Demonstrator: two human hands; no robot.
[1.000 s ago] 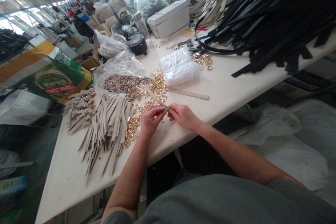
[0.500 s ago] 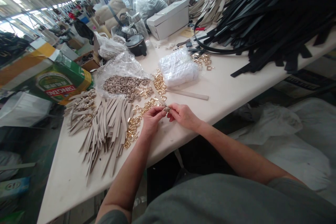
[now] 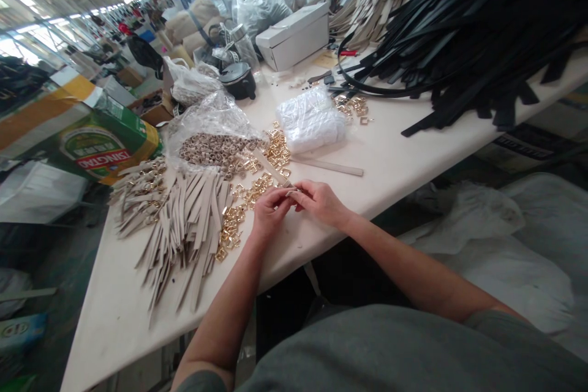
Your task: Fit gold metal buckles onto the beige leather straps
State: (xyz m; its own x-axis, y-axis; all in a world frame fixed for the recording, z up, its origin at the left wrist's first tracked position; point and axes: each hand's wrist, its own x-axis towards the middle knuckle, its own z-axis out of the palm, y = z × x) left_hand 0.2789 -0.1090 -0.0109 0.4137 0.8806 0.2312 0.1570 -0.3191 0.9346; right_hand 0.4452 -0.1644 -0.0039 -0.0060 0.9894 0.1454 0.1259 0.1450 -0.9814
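Observation:
Both hands meet near the table's front edge, fingers closed on one beige strap [image 3: 271, 166] whose free end points up and left. My left hand [image 3: 270, 211] pinches at its lower end, and my right hand [image 3: 321, 202] grips the same end from the right. Fingers hide most of that end. Just left of my hands lie gold buckles [image 3: 232, 223] in a loose trail. Beyond them are a heap of beige straps [image 3: 197, 208] and small beige loops [image 3: 206, 150] under clear plastic. Another strap [image 3: 331, 166] lies flat behind my right hand.
On the cream table [image 3: 110, 312] stand a white plastic-wrapped packet [image 3: 310, 117], a black lidded pot [image 3: 237, 79] and a white box [image 3: 294, 37]. Black straps [image 3: 459, 43] pile up at the right. A green carton [image 3: 101, 138] is beyond the left edge.
My fingers have drawn closer together over the strap's end. The strap's free end has swung slightly to the left.

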